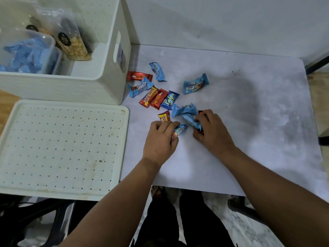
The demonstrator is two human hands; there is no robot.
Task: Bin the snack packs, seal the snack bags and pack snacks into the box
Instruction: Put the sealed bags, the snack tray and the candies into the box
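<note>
White table [249, 139] fills the right and centre of the view, surface mottled grey. On its far-left corner stands a white perforated box [99, 86], open-topped; inside it lean clear snack bags [74, 45] with round black labels and pale crunchy contents, beside clear tubs holding light-blue packs [26, 54]. Just in front of the box lies its white perforated lid [62, 148], flat, underside up, overhanging the table's left edge. Snack packs lie scattered loose on the table between box and hands: red pack [138, 76] touching the box wall, light-blue pack [157, 71] beside it, another light-blue pack [195, 85] lying apart to the right, then a touching row of a red-yellow "beng-beng" pack [148, 97], an orange-red pack [158, 98] and a dark-blue "Kalpa" pack [170, 100]. Left hand [160, 141] is curled around a light-blue wrapper [179, 131], with a yellow-red pack [164, 117] at its fingertips; whether that one is gripped, cannot tell. Right hand [211, 132] is closed over a crumpled light-blue pack [190, 119] and a dark pack under the palm, mostly hidden. One more light-blue pack [184, 109] lies just beyond the right hand's fingers.
</note>
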